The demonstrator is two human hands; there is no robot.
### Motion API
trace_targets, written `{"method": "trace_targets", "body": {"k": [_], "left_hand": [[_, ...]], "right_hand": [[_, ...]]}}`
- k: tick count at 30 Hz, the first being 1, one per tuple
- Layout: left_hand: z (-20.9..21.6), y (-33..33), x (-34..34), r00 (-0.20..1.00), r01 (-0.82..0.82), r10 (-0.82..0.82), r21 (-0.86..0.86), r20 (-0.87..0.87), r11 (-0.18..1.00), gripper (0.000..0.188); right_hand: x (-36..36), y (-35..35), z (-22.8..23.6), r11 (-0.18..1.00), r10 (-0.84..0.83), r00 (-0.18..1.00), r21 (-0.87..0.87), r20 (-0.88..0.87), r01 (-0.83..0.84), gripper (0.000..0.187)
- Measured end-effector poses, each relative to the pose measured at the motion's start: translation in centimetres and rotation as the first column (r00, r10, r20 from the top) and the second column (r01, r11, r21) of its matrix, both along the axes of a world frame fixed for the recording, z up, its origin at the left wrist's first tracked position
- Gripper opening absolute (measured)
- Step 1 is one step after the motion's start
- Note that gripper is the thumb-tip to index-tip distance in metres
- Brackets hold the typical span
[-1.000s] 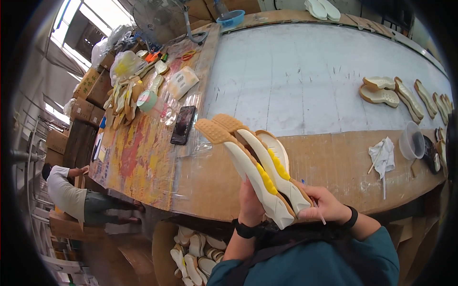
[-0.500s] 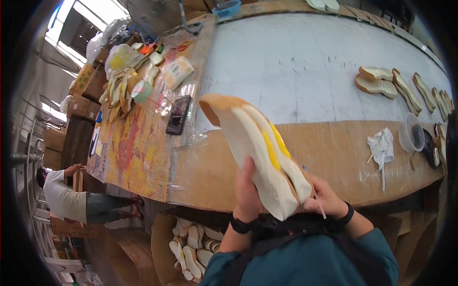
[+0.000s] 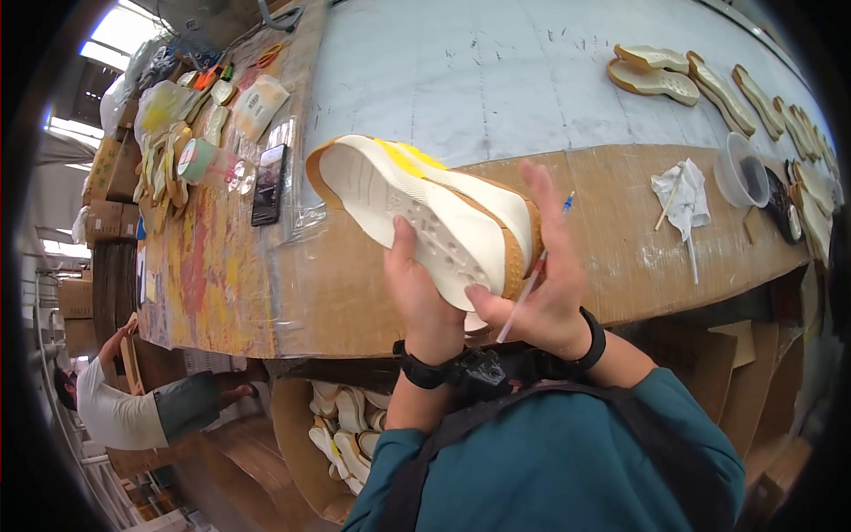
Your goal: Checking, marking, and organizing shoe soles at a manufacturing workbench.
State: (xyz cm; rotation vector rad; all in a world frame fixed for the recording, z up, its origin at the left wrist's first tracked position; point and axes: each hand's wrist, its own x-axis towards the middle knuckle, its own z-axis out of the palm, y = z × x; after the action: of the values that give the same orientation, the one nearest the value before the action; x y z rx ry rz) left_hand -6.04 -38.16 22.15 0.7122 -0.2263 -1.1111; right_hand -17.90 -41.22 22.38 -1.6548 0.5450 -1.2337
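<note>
A pair of cream shoe soles (image 3: 403, 191), pressed together, is tilted in front of me above the table's near edge. They have tan rims and bright yellow patches on the sidewalls, and the nearer one shows its dimpled inner face. My left hand (image 3: 427, 297) grips them from below, thumb on that inner face. At the heel, my right hand (image 3: 554, 297) has its thumb against the sole and its fingers stretched upward. A thin pale stick (image 3: 523, 306) with a blue tip runs through this right hand, between thumb and fingers.
Several soles (image 3: 656, 82) lie at the far right, near a clear plastic tub (image 3: 743, 173) and a crumpled tissue (image 3: 683, 195). At left are a phone (image 3: 269, 184), a green-lidded jar (image 3: 197, 161) and piled soles. A carton (image 3: 297, 443) of soles stands below; a person (image 3: 128, 403) works at left.
The soles have turned from steep to flatter, swinging left and showing the inner face. My right hand has moved up to the heel with its fingers extended. The view has shifted.
</note>
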Motion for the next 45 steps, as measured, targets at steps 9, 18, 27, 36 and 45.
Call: {"method": "trace_targets", "body": {"k": [9,18,27,36,45], "left_hand": [[0.7,1.0,0.8,0.954,0.277,-0.24,-0.232,0.178,0.932,0.045],[1.7,0.8,0.5,0.766,-0.069,0.025,0.045,0.642,0.997,0.055],[3.7,2.3,-0.5,0.231,0.122,-0.012,-0.017,0.973,0.992,0.071],[2.0,1.2,0.0,0.726,0.318,-0.118,-0.179,0.678,0.931,0.056],[1.5,2.9,-1.8,0.682,0.299,-0.068,-0.193,0.728,0.935,0.054]], "right_hand": [[-1.5,0.2,0.5,0.981,0.189,0.981,0.029,0.036,-0.19,0.077],[-2.7,-1.6,-0.4,0.869,0.408,0.909,0.271,0.082,-0.414,0.074],[-2.0,-1.1,-3.0,0.816,0.153,0.94,0.498,0.304,-0.294,0.047],[-2.9,-1.6,-1.5,0.45,0.193,0.813,0.687,0.55,-0.571,0.043],[-2.8,-1.2,-3.9,0.735,0.334,0.856,0.459,0.396,-0.499,0.06]]}}
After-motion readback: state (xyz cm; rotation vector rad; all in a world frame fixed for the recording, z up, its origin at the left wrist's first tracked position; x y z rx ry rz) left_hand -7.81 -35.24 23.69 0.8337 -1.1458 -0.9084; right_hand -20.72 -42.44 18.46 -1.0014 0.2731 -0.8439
